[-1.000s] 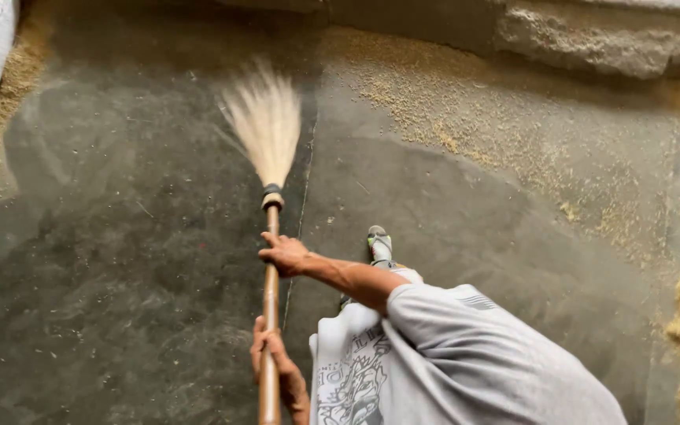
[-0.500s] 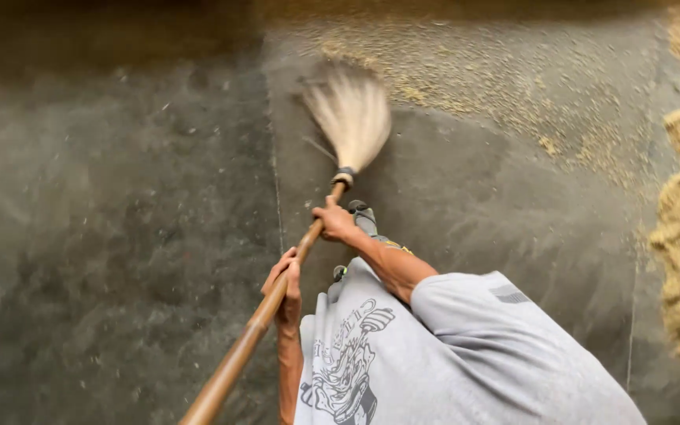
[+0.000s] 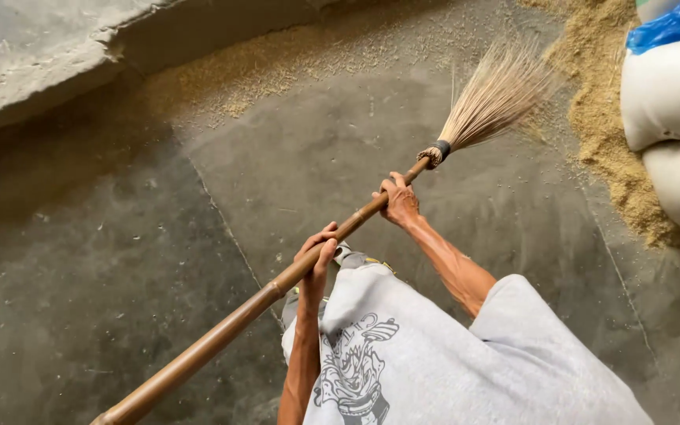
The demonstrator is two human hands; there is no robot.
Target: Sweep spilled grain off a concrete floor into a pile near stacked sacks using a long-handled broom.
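A: Where is the broom, and how is it held?

B: The broom is laid across the view, from about 7 o'clock up to about 2 o'clock. Its long wooden handle is gripped in two places. The left hand is closed around the middle of the handle, and the right hand is closed around it higher up, just below the dark binding. Both hands are wrapped tight on the wood; no open fingers are seen.

A: And the bristle head?

B: The straw bristles are spread like a fan at about 1 o'clock, and they are pressed near the concrete floor. If the tips are really touching the floor cannot be told for sure.

A: What is lying around it?

B: Pale grain husk is piled at about 2 o'clock, just beside white sacks. A thinner band of husk is scattered at 11 to 12 o'clock, along a rough concrete ledge.

A: How is such a broom expected to handle?

B: It is judged to be light for its length. The handle looks stiff and smooth, so it may slip a little in dry hands. The bristles seem soft and springy, and they may be bent or broken if too much weight is put on them. A wide two-hand hold, as it is shown here, is judged the best place to take it.
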